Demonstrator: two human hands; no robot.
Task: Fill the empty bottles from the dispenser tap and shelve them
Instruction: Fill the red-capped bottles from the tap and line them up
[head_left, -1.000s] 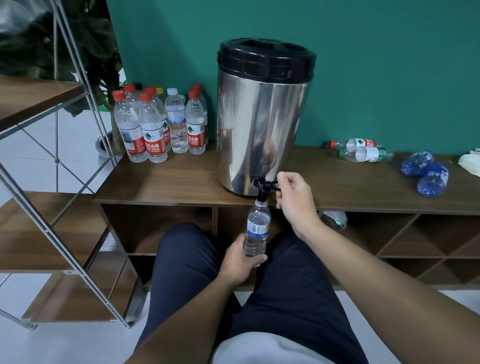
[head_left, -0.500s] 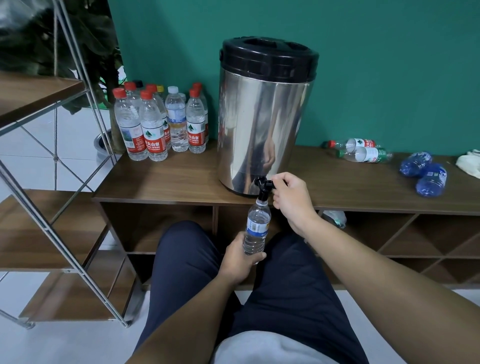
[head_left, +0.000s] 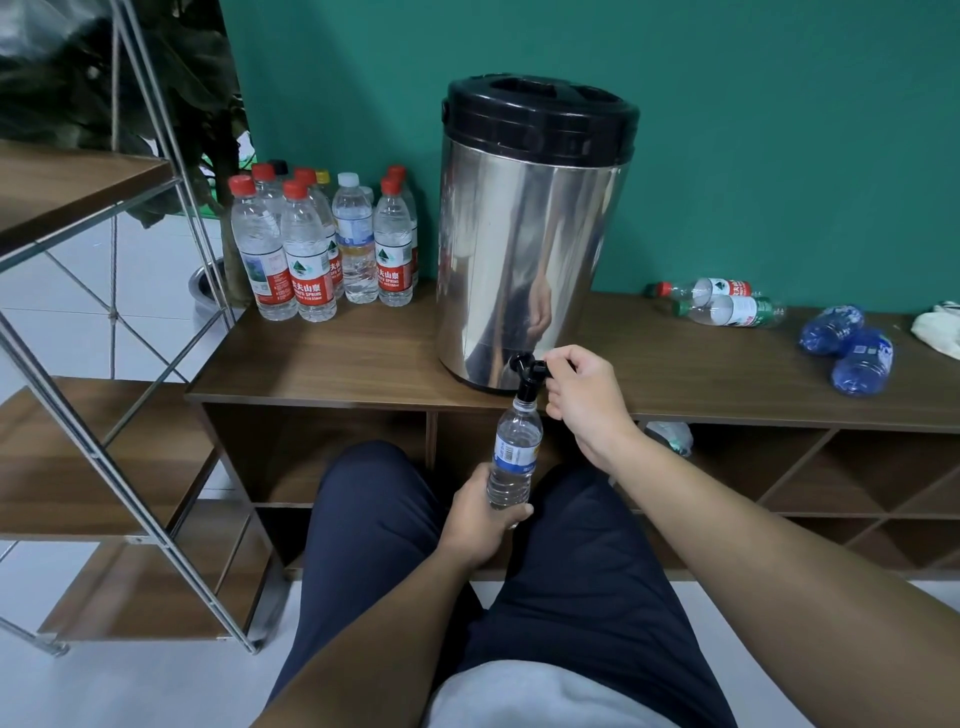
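Left hand (head_left: 480, 512) grips bottle (head_left: 513, 457) under tap (head_left: 529, 371) to catch water; right hand (head_left: 582, 395), at 3 o'clock, fingers pinching lever.

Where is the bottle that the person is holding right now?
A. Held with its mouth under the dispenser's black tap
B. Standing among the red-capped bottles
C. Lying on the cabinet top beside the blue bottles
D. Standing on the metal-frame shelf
A: the left hand grips the bottle with its mouth right under the tap, whose lever the right hand holds.

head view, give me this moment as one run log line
step: filling | left hand: holds clear blue-labelled plastic bottle under black tap | right hand: grips tap lever | steel dispenser: on wooden shelf top
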